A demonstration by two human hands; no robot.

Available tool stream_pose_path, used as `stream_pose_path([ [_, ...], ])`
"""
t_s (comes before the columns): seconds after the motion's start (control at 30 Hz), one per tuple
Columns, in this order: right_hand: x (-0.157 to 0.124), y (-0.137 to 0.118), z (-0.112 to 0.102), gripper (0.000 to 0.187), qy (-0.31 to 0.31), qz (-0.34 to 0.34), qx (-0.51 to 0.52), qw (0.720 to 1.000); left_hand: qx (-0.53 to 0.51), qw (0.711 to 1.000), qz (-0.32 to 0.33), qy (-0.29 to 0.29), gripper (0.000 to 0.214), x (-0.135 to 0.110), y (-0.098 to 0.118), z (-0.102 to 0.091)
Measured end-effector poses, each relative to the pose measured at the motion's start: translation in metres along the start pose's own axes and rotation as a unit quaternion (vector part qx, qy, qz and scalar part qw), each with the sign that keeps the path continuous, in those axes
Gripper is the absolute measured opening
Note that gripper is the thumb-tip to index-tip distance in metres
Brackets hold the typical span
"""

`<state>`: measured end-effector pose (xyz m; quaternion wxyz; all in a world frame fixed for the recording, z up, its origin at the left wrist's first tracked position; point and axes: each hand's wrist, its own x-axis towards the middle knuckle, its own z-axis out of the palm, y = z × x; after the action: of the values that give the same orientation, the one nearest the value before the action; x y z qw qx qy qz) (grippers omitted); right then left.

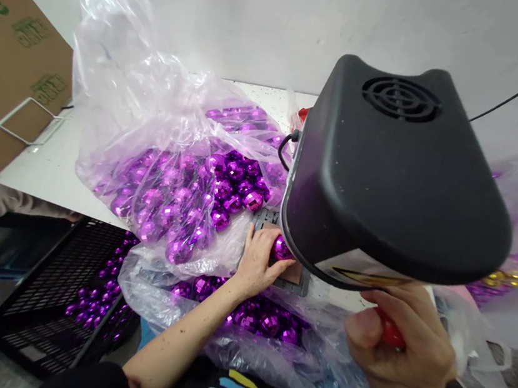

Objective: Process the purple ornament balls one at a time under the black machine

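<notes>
A left hand [261, 254] grasps a purple mirrored ball [282, 248] between thumb and fingers beside a black machine housing [407, 174], while the right hand [410, 345] clenches a red knob [390, 332]. Good handling likely means keeping the ball steady, the left fingertips clear of the housing's hidden underside. Beyond the left hand, a clear plastic bag [105, 99] bulges with purple balls; a second bag [145, 274] below that wrist holds more, as does a black slatted crate [21, 322] farther left.
</notes>
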<state>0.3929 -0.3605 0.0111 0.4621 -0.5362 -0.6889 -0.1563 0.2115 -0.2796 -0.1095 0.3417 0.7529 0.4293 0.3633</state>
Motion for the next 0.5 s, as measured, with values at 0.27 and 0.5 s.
stream_pose_path([
  [0.27,-0.013,0.0,0.005,0.008,0.019,0.032,-0.001,0.999,-0.01,1.0,-0.001,-0.005,0.05,-0.001,0.001,0.0],
  [0.5,-0.02,0.003,0.01,0.007,0.025,0.046,0.01,0.999,0.003,1.0,0.01,-0.012,0.047,0.001,-0.001,0.0],
])
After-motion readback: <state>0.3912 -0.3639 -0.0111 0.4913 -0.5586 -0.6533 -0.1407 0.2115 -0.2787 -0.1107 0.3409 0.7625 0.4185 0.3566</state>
